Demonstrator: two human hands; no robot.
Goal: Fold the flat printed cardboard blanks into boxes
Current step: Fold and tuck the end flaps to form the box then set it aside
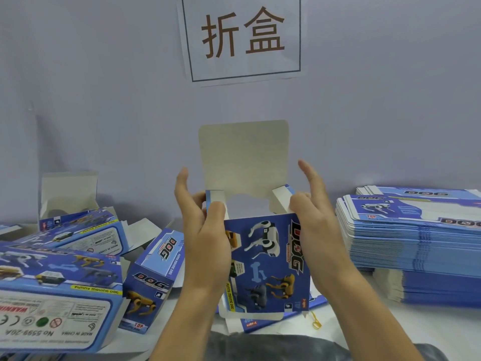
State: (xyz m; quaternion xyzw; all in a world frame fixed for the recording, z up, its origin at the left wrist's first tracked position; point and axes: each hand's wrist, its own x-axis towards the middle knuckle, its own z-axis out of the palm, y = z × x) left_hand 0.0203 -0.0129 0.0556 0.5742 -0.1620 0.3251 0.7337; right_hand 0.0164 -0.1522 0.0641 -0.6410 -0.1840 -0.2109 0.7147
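A: Count, head view?

B: 1 half-formed box (268,261) held above the desk (429,327), 2 hands on it. 1 stack of flat blanks (411,230) at right. At least 4 folded boxes (153,280) piled at left; exact number unclear. 1 paper sign (242,37) on the wall.

A: Box against the hands?

B: It sits upright between them, top open, lid flap (244,160) standing up. Left hand (205,238) grips the left wall, thumb on the left side flap. Right hand (317,225) grips the right wall, thumb at the right side flap, index finger raised straight.
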